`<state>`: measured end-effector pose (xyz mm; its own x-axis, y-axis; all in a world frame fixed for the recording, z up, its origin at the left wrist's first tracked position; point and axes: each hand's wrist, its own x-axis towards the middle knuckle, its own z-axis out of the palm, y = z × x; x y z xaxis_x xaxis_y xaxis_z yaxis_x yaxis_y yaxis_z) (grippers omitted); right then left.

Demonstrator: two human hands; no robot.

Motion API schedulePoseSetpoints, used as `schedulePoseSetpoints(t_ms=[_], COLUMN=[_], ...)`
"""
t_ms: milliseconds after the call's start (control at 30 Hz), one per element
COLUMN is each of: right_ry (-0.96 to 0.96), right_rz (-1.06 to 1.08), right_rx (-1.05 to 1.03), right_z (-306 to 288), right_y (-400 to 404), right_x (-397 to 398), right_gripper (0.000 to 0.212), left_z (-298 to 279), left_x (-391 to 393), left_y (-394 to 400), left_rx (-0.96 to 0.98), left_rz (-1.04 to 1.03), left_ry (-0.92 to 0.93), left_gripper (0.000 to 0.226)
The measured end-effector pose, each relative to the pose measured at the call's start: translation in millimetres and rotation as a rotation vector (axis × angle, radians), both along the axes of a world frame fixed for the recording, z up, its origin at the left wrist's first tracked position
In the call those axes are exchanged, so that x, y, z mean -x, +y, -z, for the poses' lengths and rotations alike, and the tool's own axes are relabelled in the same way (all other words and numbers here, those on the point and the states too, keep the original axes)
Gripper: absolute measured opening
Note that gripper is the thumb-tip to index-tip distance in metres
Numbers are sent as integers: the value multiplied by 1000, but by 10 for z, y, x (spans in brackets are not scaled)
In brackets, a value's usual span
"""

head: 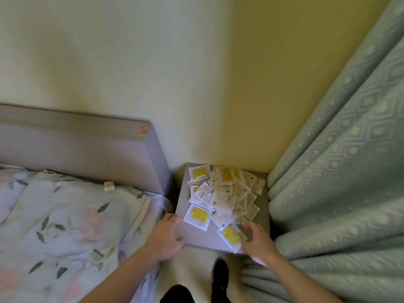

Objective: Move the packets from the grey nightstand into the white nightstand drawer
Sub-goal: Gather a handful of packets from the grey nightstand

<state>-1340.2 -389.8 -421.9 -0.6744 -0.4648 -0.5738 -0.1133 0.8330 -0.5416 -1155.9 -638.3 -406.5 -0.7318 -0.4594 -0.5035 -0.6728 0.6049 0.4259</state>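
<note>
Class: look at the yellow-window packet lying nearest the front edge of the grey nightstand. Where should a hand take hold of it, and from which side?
Pinch the packet by its near corner, which seems to overhang the grey nightstand front edge. It lies flat, so a thumb could slip under there. Come from the front right, where the right hand hovers.

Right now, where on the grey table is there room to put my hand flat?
Bare grey shows on the grey nightstand at the front, between the left hand and the right hand. A thin strip runs along the curtain side. The back and middle are crowded with packets.
</note>
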Motion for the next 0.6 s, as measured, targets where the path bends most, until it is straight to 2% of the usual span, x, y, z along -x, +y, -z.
schedulePoseSetpoints(t_ms=[133,267,467,600], right_ry=[-48,-37,-42,150], right_rz=[-15,-7,48,38], right_rx=[-47,-86,-191,-166], right_z=[461,1116,1990,2508], right_y=[-182,-258,-230,-166], right_x=[212,334,329,226], right_gripper=[60,61,69,72], left_z=[448,1120,1996,2526], left_x=[302,557,892,1023], left_y=[-146,-340,-492,-462], left_rx=[-6,-20,53,94], left_rz=[34,75,226,289], left_ry=[-41,-65,-114,-1], left_gripper=[58,61,71,74])
